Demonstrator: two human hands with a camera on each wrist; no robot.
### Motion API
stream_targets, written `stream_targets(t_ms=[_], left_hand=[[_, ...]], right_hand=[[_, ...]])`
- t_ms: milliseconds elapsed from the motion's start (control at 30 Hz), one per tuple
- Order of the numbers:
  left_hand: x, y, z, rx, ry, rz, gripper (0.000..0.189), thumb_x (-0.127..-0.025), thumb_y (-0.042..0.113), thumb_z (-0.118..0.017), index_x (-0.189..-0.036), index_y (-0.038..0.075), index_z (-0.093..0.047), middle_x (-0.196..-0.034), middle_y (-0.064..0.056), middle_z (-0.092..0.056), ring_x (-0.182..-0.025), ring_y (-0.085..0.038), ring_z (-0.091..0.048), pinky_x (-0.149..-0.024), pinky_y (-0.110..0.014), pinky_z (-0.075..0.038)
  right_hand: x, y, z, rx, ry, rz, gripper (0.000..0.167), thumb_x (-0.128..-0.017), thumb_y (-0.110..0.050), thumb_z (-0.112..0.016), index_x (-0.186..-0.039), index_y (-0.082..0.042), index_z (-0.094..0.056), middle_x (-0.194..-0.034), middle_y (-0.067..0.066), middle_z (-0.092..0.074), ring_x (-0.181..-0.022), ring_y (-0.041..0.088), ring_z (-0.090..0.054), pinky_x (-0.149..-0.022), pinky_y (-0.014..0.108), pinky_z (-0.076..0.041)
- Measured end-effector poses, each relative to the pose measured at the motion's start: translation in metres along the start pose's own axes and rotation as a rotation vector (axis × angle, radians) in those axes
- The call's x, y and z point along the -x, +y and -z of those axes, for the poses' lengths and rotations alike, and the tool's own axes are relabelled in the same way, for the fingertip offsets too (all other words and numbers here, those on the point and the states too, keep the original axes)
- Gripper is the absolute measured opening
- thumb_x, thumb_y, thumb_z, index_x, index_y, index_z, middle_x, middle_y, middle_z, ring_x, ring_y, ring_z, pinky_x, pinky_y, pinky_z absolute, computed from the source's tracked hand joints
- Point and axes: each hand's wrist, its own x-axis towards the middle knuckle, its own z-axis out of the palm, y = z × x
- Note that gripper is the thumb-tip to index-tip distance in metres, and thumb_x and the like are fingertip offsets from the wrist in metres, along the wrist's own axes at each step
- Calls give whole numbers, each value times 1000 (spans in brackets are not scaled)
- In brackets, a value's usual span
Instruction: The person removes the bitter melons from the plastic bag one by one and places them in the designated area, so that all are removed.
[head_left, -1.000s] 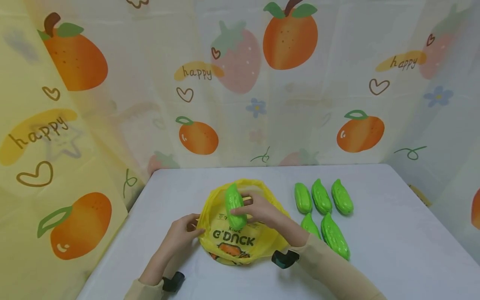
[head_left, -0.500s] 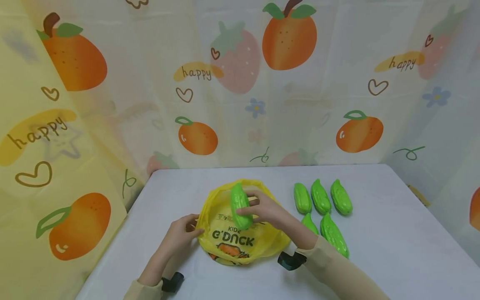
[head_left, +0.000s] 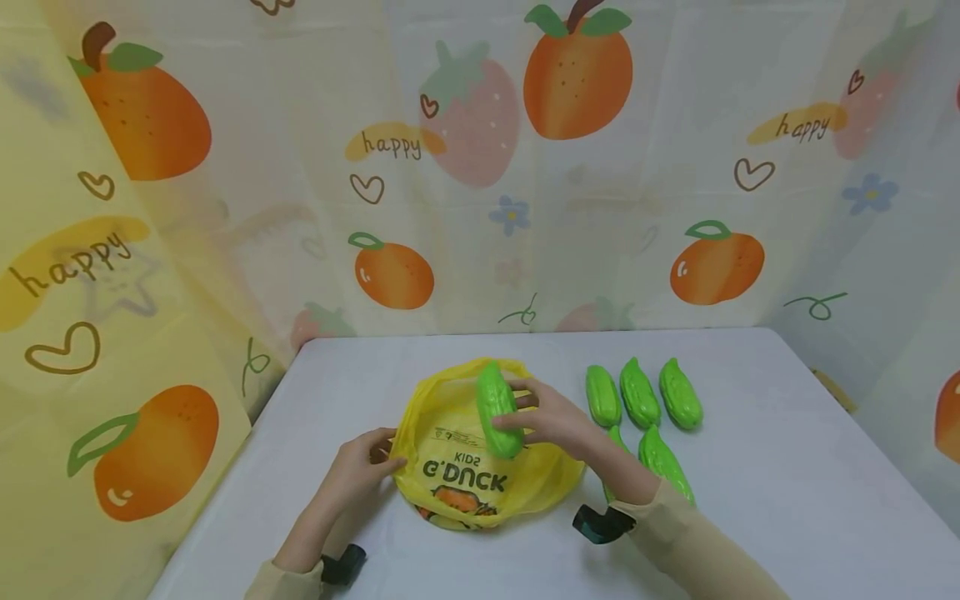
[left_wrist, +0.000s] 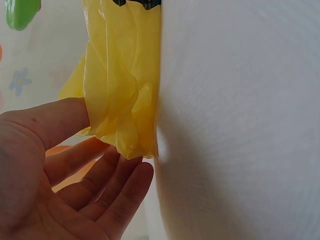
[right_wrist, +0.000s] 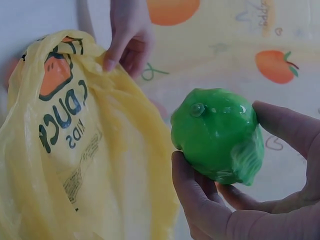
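Observation:
My right hand [head_left: 555, 421] holds a glossy green, ridged toy bitter melon [head_left: 498, 412] upright over the mouth of a yellow plastic bag [head_left: 547, 487]. Thumb and fingers grip it from the side, and in the right wrist view its end [right_wrist: 217, 135] faces the camera with a small clear nub. At the bag's left rim is my left hand [head_left: 363, 462]. In the left wrist view its thumb [left_wrist: 65, 117] reaches inside the yellow film while the fingers [left_wrist: 120, 200] curl beneath the edge. Printed lettering and a cartoon show on the bag's inner wall.
Several more green bitter melons [head_left: 639, 393] lie in two rows on the white table [head_left: 772, 467] right of the bag; my right forearm partly covers the nearer row. A fruit-print cloth [head_left: 570, 192] hangs behind the table and along its sides.
My right hand has drifted right with the bitter melon, still above the bag, and its forearm now covers more of the nearer row. The left hand stays at the rim.

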Motion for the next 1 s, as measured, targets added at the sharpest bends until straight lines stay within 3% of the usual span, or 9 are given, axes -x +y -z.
stream_targets(t_ms=[533,800,1000], left_hand=[[0,0,0,-9,0,-5,44,-80,29,-76,-120,16,-63,-96,1,-65,-83,-12,-57,-70,-27,-48],[2,2,-1,-10,4,-10,43,-80,24,-76,-120,14,-63,-95,1,-65,-84,-12,-59,-71,-29,-49],[2,1,-1,-15,2,0,44,-80,27,-76,-121,14,-63,-97,1,-65,-85,-12,-59,-73,-31,-50]], right_hand=[[15,7,23,63,74,-55,81,-77,-30,-78,-144,-11,-36,-137,19,-47,-112,28,-58,-89,43,-51],[28,12,39,63,51,-40,81,-82,-28,-74,-146,-8,-30,-141,25,-40,-120,36,-51,-94,47,-47],[35,16,52,84,79,-46,84,-81,-31,-75,-146,-7,-30,-142,26,-39,-121,37,-51,-93,46,-48]])
